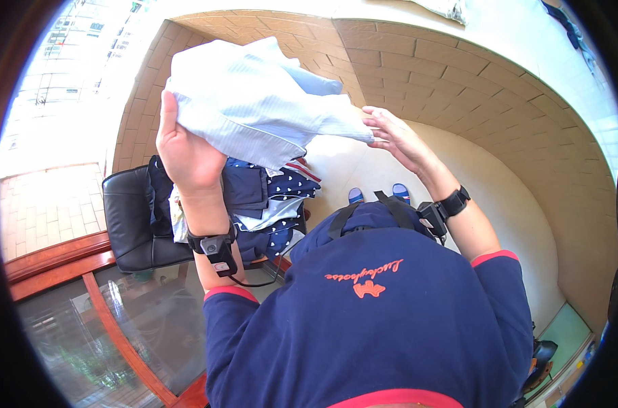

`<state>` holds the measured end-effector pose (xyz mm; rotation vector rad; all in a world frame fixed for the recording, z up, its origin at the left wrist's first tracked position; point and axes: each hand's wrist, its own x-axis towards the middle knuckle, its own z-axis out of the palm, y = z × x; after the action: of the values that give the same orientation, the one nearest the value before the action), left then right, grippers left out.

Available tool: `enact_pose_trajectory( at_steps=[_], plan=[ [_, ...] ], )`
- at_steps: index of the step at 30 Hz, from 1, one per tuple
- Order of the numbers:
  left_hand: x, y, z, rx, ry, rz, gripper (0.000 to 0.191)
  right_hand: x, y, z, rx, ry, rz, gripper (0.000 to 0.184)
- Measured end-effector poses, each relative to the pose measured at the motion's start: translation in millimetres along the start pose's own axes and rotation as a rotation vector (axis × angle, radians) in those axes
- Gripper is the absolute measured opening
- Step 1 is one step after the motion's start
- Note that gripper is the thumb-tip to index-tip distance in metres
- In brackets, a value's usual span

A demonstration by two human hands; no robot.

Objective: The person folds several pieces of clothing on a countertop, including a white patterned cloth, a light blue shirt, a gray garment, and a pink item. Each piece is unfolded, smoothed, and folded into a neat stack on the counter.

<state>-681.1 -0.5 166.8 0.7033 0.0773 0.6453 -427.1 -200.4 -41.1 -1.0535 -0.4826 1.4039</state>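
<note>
My left hand (191, 158) holds up a light blue, finely striped cloth garment (258, 102), its thumb lying over the near left edge. The other fingers of that hand are hidden beneath the fabric. Folds run across the garment, and one pointed corner stretches to the right. At that corner is my right hand (398, 137), fingertips against the cloth and several fingers spread. Whether it pinches the corner is unclear. Below the garment, a pile of folded clothes (273, 214) lies on a black padded chair (135, 219); dark blue pieces with white hearts show in it.
A low tiled wall (441, 66) with a pale ledge (518, 41) curves around ahead and to the right. Wood-framed glass (151, 316) stands at the left. Blue slippers (400, 191) show on the pale floor (492, 204). A cable (260, 284) hangs from the left wrist device (218, 252).
</note>
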Motion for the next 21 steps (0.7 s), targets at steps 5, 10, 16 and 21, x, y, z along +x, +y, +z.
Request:
enact_pose_trajectory(
  at_steps=[5,10,16,21],
  plan=[
    [-13.2,25.0,-12.7,0.016,0.041,0.068,0.054,12.4,-7.1,16.4,0.127,-0.022,-0.038,0.058],
    [-24.5,37.6,-31.1,-0.029,0.046,0.074,0.053,11.9,-25.9,13.3,0.076,-0.11,-0.124,0.055],
    [-29.2,41.4,-51.3,-0.105,0.039,0.041,0.049,9.6,-25.7,23.8,0.164,-0.155,-0.04,0.055],
    [-40.6,44.6,-56.5,-0.084,0.087,0.051,0.048,7.4,-37.2,33.4,0.065,-0.164,-0.253,0.052]
  ],
)
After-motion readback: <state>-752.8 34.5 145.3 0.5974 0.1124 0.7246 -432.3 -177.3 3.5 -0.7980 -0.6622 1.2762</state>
